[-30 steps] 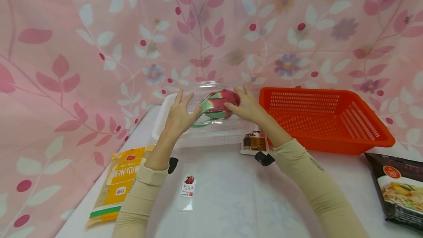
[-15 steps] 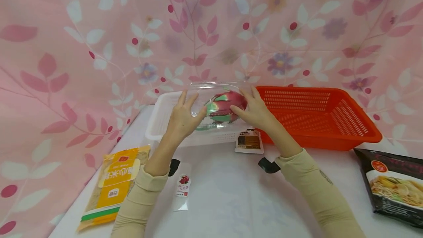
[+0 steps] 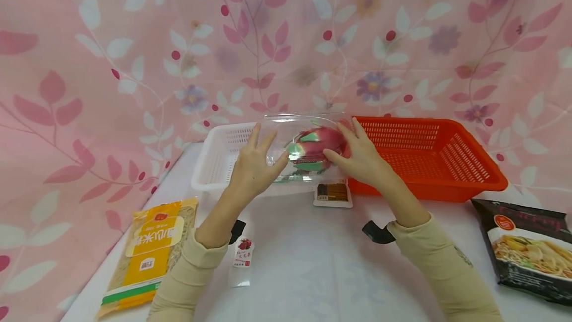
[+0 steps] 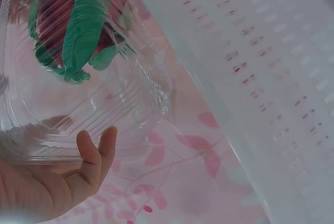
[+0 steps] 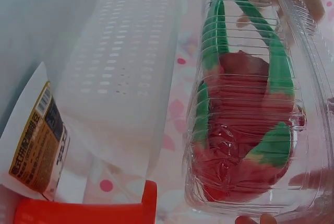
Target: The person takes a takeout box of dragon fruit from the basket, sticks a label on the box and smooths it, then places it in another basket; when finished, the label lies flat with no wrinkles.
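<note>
A clear plastic clamshell box with a dragon fruit inside is held between both hands, raised in front of the white basket. My left hand grips its left end, thumb on the near face; in the left wrist view, two curled fingers show at the box's edge. My right hand holds the other end, near the dragon fruit's red end. The right wrist view shows the fruit's red body and green scales through the ribbed plastic. Some fingertips are hidden behind the box.
A red basket stands right of the white one. A small white-and-brown packet lies before them. A yellow bag is at the left, a black noodle bag at the right. A clear strip with a dragon-fruit label lies in front.
Both hands have carried the box with the dragon fruit to the right, uncovering more of the white basket's left side. The head view has shifted slightly.
</note>
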{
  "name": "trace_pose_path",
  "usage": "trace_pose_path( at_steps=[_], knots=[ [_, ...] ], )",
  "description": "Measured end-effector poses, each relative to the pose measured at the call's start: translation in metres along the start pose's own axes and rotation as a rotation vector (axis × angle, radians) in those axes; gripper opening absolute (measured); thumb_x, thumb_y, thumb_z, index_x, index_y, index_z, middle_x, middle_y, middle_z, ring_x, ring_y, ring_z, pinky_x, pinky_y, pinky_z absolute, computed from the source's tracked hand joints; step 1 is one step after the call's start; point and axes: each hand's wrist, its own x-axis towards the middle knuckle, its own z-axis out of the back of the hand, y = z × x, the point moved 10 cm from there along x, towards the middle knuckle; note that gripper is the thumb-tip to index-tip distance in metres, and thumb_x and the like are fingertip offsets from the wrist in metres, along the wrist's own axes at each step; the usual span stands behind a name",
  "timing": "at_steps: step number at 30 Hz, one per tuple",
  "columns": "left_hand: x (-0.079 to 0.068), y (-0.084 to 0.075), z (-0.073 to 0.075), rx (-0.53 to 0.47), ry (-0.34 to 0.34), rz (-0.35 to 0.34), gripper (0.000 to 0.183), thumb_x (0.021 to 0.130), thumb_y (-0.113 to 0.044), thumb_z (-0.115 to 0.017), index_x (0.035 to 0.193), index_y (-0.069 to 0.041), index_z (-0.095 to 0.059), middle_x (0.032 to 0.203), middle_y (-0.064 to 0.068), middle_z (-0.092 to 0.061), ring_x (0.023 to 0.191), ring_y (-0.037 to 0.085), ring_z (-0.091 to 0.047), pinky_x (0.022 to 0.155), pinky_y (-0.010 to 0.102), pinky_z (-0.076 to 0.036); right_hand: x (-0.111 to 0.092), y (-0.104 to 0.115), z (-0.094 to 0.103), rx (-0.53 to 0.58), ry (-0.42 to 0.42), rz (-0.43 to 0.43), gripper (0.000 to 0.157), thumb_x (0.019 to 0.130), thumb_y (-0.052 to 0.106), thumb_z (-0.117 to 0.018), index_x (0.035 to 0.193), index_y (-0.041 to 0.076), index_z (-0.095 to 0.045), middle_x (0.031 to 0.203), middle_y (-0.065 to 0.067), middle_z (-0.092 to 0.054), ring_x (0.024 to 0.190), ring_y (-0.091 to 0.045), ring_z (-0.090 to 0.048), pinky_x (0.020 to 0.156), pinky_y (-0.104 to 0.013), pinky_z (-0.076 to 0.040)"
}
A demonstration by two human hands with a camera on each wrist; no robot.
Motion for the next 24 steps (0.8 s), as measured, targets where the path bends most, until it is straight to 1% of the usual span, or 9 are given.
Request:
trace_pose_path(
  at_steps=[4,8,11,13,15,18,20,22,24],
  knots=[
    [-0.005,-0.008,0.000,0.025,0.002,-0.028,0.063,0.085,-0.053,-0.049,0.138,-0.018,-0.043,0.151,0.010,-0.015,0.116,0.039,-0.046,0.080,0.049,-0.048,-0.010,0.000,0.005,-0.019,-0.008,0.012,0.077,0.087,0.051,-0.051,0.146,0.011,-0.022,0.151,-0.018,0.001,0.134,-0.043,-0.010,0.096,-0.065,-0.021],
    [-0.012,-0.017,-0.001,0.047,0.014,-0.057,0.064,0.086,-0.053,-0.048,0.138,-0.017,-0.042,0.151,0.013,-0.016,0.113,0.039,-0.049,0.077,0.046,-0.050,-0.022,0.000,0.008,-0.033,-0.007,0.023,0.078,0.087,0.052,-0.051,0.146,0.010,-0.022,0.151,-0.019,0.000,0.133,-0.044,-0.012,0.095,-0.065,-0.022],
    [-0.018,-0.023,-0.002,0.051,0.025,-0.072,0.065,0.086,-0.053,-0.048,0.139,-0.016,-0.042,0.150,0.016,-0.015,0.096,0.036,-0.057,0.066,0.038,-0.051,-0.031,0.000,0.010,-0.045,0.005,0.020,0.078,0.087,0.052,-0.050,0.146,0.010,-0.021,0.151,-0.020,0.000,0.133,-0.045,-0.013,0.094,-0.066,-0.023],
    [-0.022,-0.028,-0.003,0.060,0.030,-0.085,0.065,0.086,-0.052,-0.047,0.139,-0.015,-0.041,0.150,0.017,-0.015,0.090,0.034,-0.059,0.063,0.036,-0.050,-0.037,-0.001,0.013,-0.054,0.014,0.013,0.078,0.087,0.051,-0.051,0.146,0.010,-0.021,0.150,-0.021,0.000,0.132,-0.046,-0.013,0.093,-0.067,-0.024],
    [-0.027,-0.033,-0.004,0.064,0.038,-0.094,0.064,0.087,-0.052,-0.047,0.139,-0.015,-0.041,0.150,0.017,-0.015,0.080,0.031,-0.059,0.060,0.033,-0.048,-0.045,-0.001,0.015,-0.062,0.022,0.000,0.079,0.087,0.050,-0.052,0.146,0.009,-0.020,0.150,-0.021,0.000,0.132,-0.046,-0.013,0.092,-0.067,-0.025],
    [-0.033,-0.040,-0.005,0.080,0.038,-0.112,0.064,0.087,-0.053,-0.045,0.139,-0.015,-0.042,0.148,0.019,-0.019,0.082,0.033,-0.059,0.061,0.034,-0.048,-0.056,-0.002,0.018,-0.062,0.029,-0.012,0.080,0.086,0.051,-0.052,0.147,0.010,-0.020,0.151,-0.020,0.001,0.132,-0.046,-0.013,0.090,-0.068,-0.027],
    [-0.038,-0.044,-0.005,0.084,0.042,-0.116,0.065,0.087,-0.054,-0.045,0.139,-0.016,-0.042,0.148,0.019,-0.020,0.080,0.032,-0.057,0.058,0.033,-0.047,-0.063,-0.004,0.019,-0.065,0.033,-0.020,0.082,0.086,0.054,-0.051,0.147,0.010,-0.019,0.151,-0.018,0.002,0.131,-0.047,-0.014,0.089,-0.068,-0.027],
    [-0.042,-0.048,-0.006,0.092,0.048,-0.124,0.065,0.086,-0.055,-0.044,0.139,-0.017,-0.042,0.148,0.018,-0.021,0.083,0.033,-0.057,0.058,0.034,-0.047,-0.070,-0.005,0.020,-0.070,0.039,-0.027,0.083,0.085,0.056,-0.050,0.147,0.011,-0.018,0.151,-0.017,0.003,0.131,-0.047,-0.014,0.089,-0.068,-0.027],
    [-0.047,-0.051,-0.007,0.097,0.057,-0.131,0.065,0.086,-0.055,-0.044,0.139,-0.018,-0.041,0.149,0.017,-0.020,0.082,0.032,-0.057,0.056,0.033,-0.047,-0.077,-0.007,0.020,-0.078,0.042,-0.037,0.084,0.085,0.057,-0.050,0.147,0.011,-0.018,0.151,-0.017,0.004,0.131,-0.048,-0.014,0.089,-0.069,-0.027]
  ],
)
